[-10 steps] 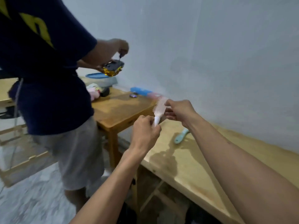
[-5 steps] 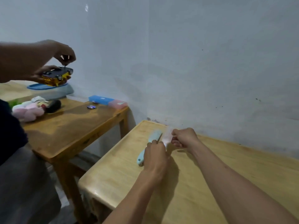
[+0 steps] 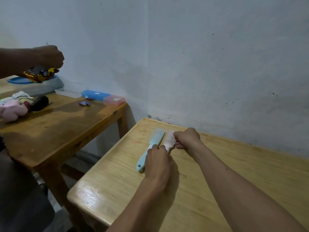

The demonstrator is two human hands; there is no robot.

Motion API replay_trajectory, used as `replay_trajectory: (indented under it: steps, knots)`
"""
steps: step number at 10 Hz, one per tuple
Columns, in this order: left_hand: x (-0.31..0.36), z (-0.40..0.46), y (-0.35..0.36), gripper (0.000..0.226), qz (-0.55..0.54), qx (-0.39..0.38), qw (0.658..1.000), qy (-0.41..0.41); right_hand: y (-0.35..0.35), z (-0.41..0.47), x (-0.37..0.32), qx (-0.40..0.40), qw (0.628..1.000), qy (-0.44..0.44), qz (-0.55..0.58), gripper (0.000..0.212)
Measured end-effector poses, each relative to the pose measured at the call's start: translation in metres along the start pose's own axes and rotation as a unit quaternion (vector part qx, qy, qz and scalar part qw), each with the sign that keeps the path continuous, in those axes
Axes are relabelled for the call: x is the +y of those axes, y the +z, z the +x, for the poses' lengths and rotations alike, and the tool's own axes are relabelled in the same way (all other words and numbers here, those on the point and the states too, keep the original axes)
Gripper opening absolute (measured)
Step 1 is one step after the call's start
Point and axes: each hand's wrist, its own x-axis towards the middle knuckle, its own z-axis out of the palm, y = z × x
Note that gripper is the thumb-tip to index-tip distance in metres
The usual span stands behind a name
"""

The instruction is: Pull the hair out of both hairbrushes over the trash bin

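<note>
A pink hairbrush lies low over the light wooden table, right beside a light blue hairbrush that rests flat on it. My left hand grips the pink brush's handle, which it hides. My right hand pinches the right side of the pink brush's head. The blue brush's handle points toward me, just left of my left hand. No trash bin is in view. I cannot tell if hair sits in the bristles.
A darker wooden table stands to the left with plush toys, a blue box and a pink box. Another person's hand holds a yellow toy car above it. A white wall rises close behind.
The view swung right and down. Both hands carried the pink brush from the air by the table's corner down onto the light table, next to the blue brush.
</note>
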Motion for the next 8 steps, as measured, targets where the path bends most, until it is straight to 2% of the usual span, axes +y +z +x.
replay_trajectory:
  steps: [3,4,6,7,8]
  knots:
    - [-0.004,-0.005,-0.002,0.045,0.007,-0.016,0.999,0.034,0.000,-0.002,0.005,0.000,1.000,-0.003,-0.005,0.020]
    - [-0.002,-0.004,-0.006,0.040,-0.002,-0.021,0.999,0.032,0.001,0.000,0.008,-0.009,1.000,-0.001,0.015,0.021]
    - [0.010,-0.011,-0.020,0.022,0.002,-0.022,1.000,0.014,-0.007,-0.004,0.010,-0.050,0.998,0.009,0.037,0.011]
    - [0.014,-0.013,-0.023,0.025,0.011,-0.016,1.000,0.009,-0.016,-0.016,0.007,-0.062,0.998,0.019,0.024,0.019]
    - [0.014,-0.021,-0.030,0.039,0.003,0.020,1.000,0.019,-0.031,-0.033,0.005,-0.069,0.997,0.024,0.033,0.013]
